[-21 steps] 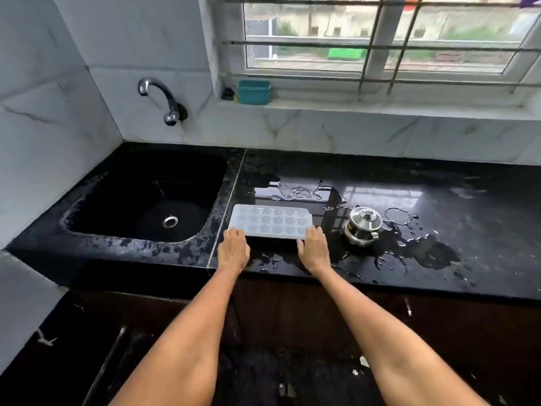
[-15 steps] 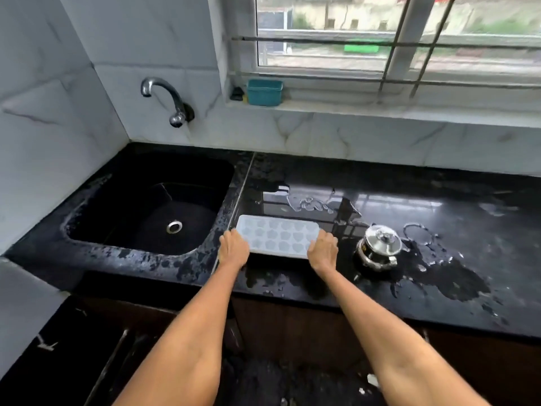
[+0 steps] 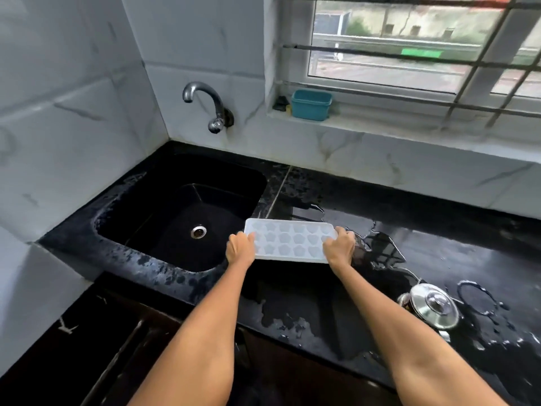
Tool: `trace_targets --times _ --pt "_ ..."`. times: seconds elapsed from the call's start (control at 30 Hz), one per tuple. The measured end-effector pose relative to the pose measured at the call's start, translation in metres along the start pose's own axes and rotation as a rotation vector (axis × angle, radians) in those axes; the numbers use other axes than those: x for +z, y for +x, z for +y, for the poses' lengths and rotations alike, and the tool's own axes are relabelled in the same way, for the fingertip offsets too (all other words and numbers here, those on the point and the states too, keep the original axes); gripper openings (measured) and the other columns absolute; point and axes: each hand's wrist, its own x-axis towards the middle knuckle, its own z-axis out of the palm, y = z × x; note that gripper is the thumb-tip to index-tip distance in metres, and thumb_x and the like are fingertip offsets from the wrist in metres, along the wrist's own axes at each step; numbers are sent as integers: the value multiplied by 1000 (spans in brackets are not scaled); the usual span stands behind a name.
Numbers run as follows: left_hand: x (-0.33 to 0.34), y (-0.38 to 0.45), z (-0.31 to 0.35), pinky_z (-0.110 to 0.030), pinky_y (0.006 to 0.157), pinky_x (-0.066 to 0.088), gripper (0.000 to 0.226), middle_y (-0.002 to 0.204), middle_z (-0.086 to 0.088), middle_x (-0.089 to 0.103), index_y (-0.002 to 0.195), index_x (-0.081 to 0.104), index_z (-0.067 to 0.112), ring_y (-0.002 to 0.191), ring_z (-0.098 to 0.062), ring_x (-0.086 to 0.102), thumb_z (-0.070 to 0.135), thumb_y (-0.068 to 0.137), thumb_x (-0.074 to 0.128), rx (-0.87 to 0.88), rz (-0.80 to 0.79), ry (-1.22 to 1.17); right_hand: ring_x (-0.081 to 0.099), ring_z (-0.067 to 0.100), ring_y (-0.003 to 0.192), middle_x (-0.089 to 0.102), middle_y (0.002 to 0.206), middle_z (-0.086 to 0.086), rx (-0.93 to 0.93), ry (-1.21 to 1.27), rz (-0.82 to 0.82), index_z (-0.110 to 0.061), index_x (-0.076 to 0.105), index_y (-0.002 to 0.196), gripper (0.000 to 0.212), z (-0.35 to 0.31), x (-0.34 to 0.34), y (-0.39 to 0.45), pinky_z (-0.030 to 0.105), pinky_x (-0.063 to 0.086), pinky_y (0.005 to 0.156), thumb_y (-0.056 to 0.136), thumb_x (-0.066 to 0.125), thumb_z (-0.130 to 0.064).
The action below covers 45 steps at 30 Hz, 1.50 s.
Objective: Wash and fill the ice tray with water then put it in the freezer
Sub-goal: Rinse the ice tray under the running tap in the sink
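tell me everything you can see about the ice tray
The ice tray is a pale, translucent rectangular piece, plastic or silicone by its look, with three rows of flower-shaped cells. It is held face up near the sink's right edge. The left hand grips its left end and the right hand its right end.

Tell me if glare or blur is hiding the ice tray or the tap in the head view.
Head view: the ice tray is sharp, its moulds readable, with both hands gripping its ends. The tap is clear too. Window glare sits on the wet countertop beyond the tray; the window bars look smeared, and wide-angle distortion bends the edges.
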Motion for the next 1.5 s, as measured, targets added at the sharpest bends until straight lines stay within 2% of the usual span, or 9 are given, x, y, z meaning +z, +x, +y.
trace_targets --times 0.4,0.53,0.6,0.7,0.93,1.07,1.23,1.37,1.5 --pt "-70 119 -38 -33 96 42 65 127 -13 58 125 57 3 113 -28 55 57 94 38 -197 -76 -572 44 32 120 42 130 18 -47 171 -34 -5 49 132 45 -110 90 36 38 36 101 87 51 -8" --pt "-86 194 -52 -30 93 41 67 121 -12 59 124 56 2 114 -29 56 58 93 37 -185 -155 -680 41 31 122 44 130 16 -78 -54 31 -9 47 133 45 -147 138 59 41 29 105 88 48 -14" --pt "-92 227 -62 -25 73 42 58 92 -8 60 103 60 2 83 -22 58 54 95 39 -165 -145 -696 40 31 121 45 129 14 -135 -244 87 -12 48 131 44 -166 167 71 44 25 104 88 49 -17" --pt "-97 265 -76 -22 50 28 53 61 1 38 62 40 10 53 -11 36 51 95 42 -184 -131 -703 41 33 119 45 131 14 -261 -302 108 -11 48 130 42 -207 212 84 44 28 98 91 50 -25" --pt "-107 344 -103 -29 70 41 49 73 -6 57 65 55 8 77 -24 56 47 94 47 -156 -135 -712 39 37 129 44 138 23 -277 66 -108 1 27 141 62 -337 296 135 35 29 105 95 47 -36" --pt "-107 367 -112 -31 66 38 53 58 -1 46 54 44 11 58 -18 48 45 94 48 -155 -160 -700 57 32 108 61 115 18 -108 322 -96 2 47 119 47 -381 316 165 27 40 80 88 59 -31" --pt "-100 378 -119 -31 63 41 51 59 -1 50 58 49 10 60 -17 51 45 94 48 -142 -210 -707 60 34 92 57 88 11 -39 252 26 3 50 109 43 -389 331 176 27 34 68 78 62 -25" --pt "-97 382 -121 -32 65 43 49 68 -5 54 69 53 6 67 -19 54 47 94 47 -117 -228 -693 59 36 95 62 100 18 -85 150 41 1 45 114 43 -389 329 170 35 42 77 81 61 -22" --pt "-106 381 -108 -29 51 31 57 54 -1 39 52 34 11 49 -13 39 45 95 46 -85 -214 -695 57 36 100 60 108 19 -147 74 32 0 41 120 46 -389 325 167 37 43 81 85 60 -23"
